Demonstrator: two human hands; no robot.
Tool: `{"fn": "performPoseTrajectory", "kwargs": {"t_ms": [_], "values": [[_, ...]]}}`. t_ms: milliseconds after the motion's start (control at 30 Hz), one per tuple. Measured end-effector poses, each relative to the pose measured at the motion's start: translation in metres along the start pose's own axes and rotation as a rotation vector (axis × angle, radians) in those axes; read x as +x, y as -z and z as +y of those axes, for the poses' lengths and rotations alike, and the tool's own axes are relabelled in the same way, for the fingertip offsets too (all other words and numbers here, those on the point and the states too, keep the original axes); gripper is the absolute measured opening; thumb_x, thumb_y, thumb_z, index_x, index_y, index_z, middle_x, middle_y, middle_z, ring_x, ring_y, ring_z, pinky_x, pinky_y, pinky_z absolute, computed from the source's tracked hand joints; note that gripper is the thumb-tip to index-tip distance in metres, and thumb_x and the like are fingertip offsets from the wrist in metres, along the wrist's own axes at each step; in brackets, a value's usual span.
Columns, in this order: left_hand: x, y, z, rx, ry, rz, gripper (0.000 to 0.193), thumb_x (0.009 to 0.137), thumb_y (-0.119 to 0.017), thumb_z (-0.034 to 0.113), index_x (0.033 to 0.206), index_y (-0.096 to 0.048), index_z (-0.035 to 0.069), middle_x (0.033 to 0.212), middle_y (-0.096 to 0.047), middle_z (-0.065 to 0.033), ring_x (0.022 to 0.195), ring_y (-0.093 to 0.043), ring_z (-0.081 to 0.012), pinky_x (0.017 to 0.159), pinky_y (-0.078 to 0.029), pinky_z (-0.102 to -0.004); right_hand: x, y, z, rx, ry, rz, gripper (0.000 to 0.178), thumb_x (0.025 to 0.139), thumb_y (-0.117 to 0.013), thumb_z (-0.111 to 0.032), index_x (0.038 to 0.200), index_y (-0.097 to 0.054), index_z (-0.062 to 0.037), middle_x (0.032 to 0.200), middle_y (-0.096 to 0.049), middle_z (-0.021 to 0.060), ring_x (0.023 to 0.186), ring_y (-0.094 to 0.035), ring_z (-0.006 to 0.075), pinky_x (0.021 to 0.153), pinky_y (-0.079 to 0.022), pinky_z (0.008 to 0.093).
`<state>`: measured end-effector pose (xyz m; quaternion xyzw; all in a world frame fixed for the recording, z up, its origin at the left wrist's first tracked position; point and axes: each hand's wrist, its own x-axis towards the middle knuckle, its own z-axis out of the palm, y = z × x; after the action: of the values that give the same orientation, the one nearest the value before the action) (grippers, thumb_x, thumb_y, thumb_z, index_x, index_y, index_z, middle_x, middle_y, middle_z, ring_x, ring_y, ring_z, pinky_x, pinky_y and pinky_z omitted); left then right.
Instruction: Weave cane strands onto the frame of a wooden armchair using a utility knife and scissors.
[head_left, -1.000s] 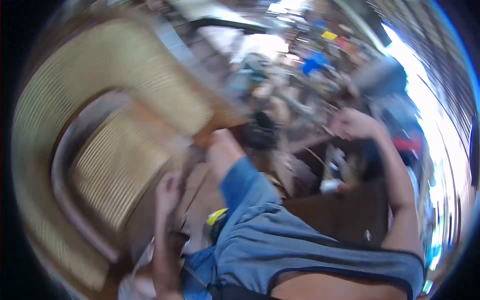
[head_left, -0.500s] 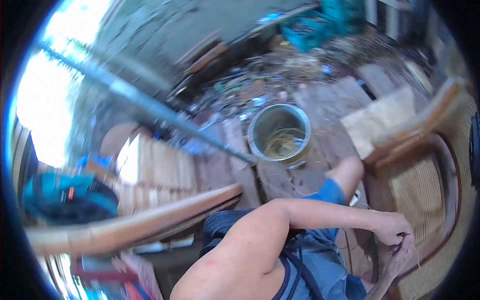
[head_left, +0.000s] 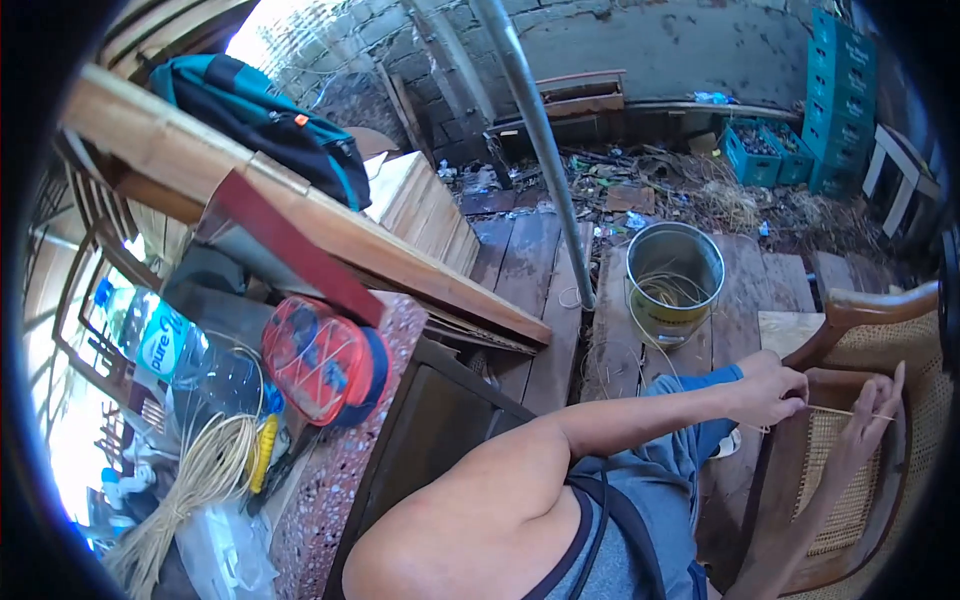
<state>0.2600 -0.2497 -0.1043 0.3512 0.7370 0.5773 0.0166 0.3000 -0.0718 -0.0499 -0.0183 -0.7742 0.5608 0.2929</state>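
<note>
Left hand (head_left: 766,391) and right hand (head_left: 862,428) are being drawn apart.
A pale strand (head_left: 832,410) is being pinched in the left; the right's grip cannot be told.

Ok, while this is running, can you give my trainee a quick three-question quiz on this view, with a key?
1. Multiple choice: what runs between the left hand and the right hand?
A) a metal chain
B) a thin pale strand
C) a thick blue rope
2. True or false: in the picture, the red-and-blue case lies to the left of the clear plastic bottle.
3. Short answer: what is inside the open metal bucket on the planks?

Key
1. B.
2. False: the case is to the right of the bottle.
3. Loose pale strands.
</note>
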Motion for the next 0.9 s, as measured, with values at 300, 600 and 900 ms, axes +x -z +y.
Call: {"fn": "performPoseTrajectory", "kwargs": {"t_ms": [300, 600, 900], "values": [[-0.043, 0.048, 0.002, -0.083, -0.085, 0.047, 0.011, 0.085, -0.058, 0.012, 0.087, -0.062, 0.001, 0.075, -0.067, -0.0076, 0.065, -0.063, -0.0200, 0.057, -0.049, -0.0318, -0.063, -0.147, -0.244, 0.143, 1.152, -0.666, 0.028, 0.082, -0.061, -0.008, 0.108, -0.065, 0.0015, 0.102, -0.064, 0.0163, 0.094, -0.061, 0.0326, 0.082, -0.049, 0.0433], [-0.027, 0.043, 0.082, -0.329, -0.242, 0.039, 0.015, 0.087, -0.056, 0.011, 0.084, -0.062, -0.002, 0.072, -0.065, -0.0108, 0.064, -0.062, -0.0171, 0.059, -0.051, -0.0318, -0.209, -0.207, -0.383, 0.641, 1.449, -1.358, 0.015, 0.076, -0.057, -0.016, 0.079, -0.065, -0.0032, 0.083, -0.061, 0.0061, 0.085, -0.057, 0.0207, 0.075, -0.048, 0.0320], [-0.007, 0.034, 0.110, -0.236, -0.238, -0.282, 0.020, 0.082, -0.059, 0.016, 0.093, -0.066, 0.000, 0.084, -0.067, -0.0147, 0.079, -0.064, -0.0228, 0.072, -0.050, -0.0351, -0.188, -0.227, -0.362, 0.896, 1.207, -1.241, 0.019, 0.080, -0.054, -0.012, 0.091, -0.056, 0.0030, 0.094, -0.059, 0.0134, 0.088, -0.057, 0.0266, 0.079, -0.048, 0.0357]]}}
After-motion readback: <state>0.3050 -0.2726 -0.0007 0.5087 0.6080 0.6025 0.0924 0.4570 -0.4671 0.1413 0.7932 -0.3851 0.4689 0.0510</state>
